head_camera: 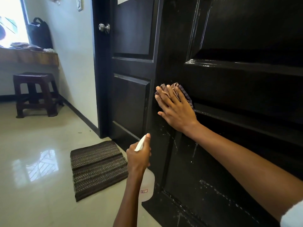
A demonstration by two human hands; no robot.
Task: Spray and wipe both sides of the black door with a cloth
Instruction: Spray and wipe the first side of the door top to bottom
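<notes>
Best wiping downward with right hand (176,110) flat on cloth (184,94), left hand (139,154) gripping spray bottle (148,185), chasing door (229,89) droplets.

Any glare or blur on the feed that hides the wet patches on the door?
Head view: the bright window is blown out and mirrors on the glossy tile floor; the black panelled door shows sheen streaks, yet spray droplets stay readable below the right hand pressing the checked cloth; wide-angle bending at edges.
</notes>
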